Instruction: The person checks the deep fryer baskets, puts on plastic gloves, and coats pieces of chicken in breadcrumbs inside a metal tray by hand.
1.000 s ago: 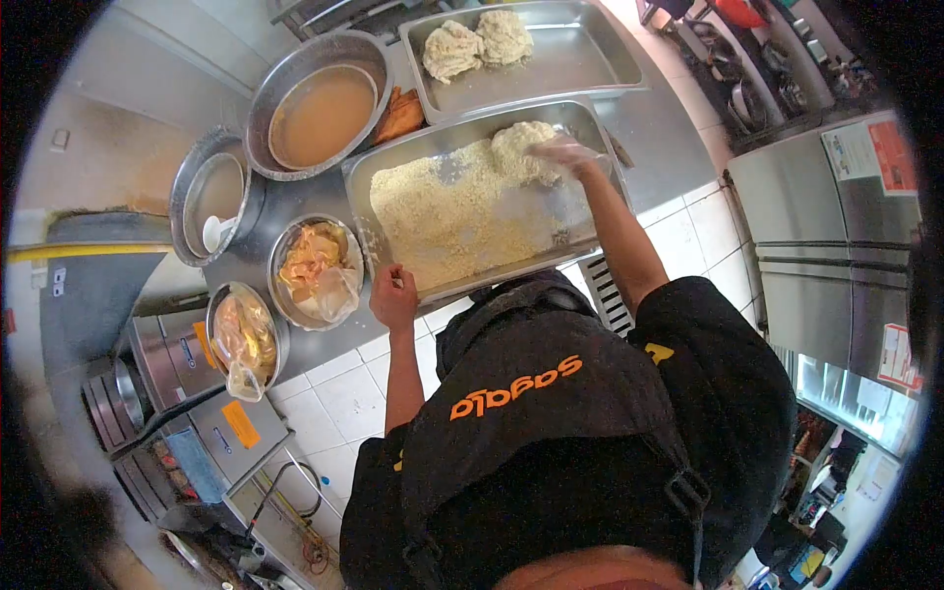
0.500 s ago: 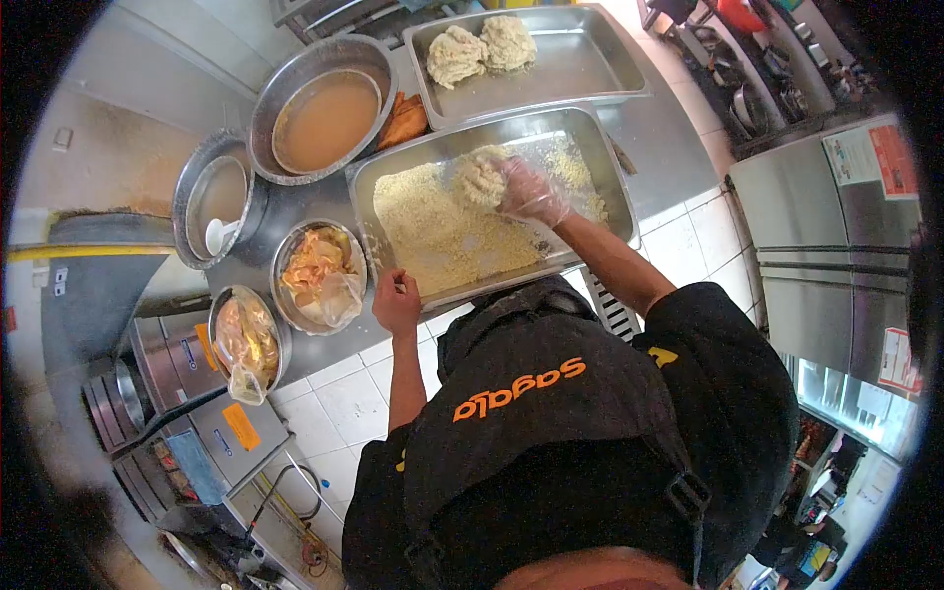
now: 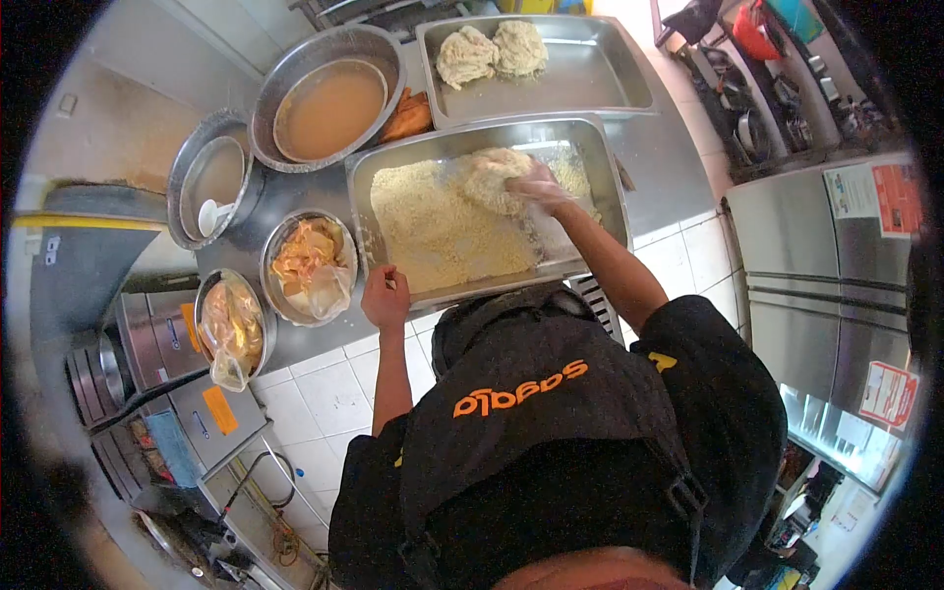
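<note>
Coated piece (image 3: 491,182) sits in crumb tray (image 3: 604,169) on metal table (image 3: 671,162) above tiles (image 3: 323,398).

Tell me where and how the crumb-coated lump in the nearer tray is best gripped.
Probably cup the lump around its right flank, coming from above and the right, where the right hand meets it. The bulky, rounded shape shows no handle, and its top stands clear of the crumbs.

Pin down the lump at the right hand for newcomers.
On the steel counter, find the crumb-strewn tray nearest the person. Right of its middle, the right hand touches a pale, crumbed lump. Two similar lumps sit in the farther tray; only this one is being touched.
</note>
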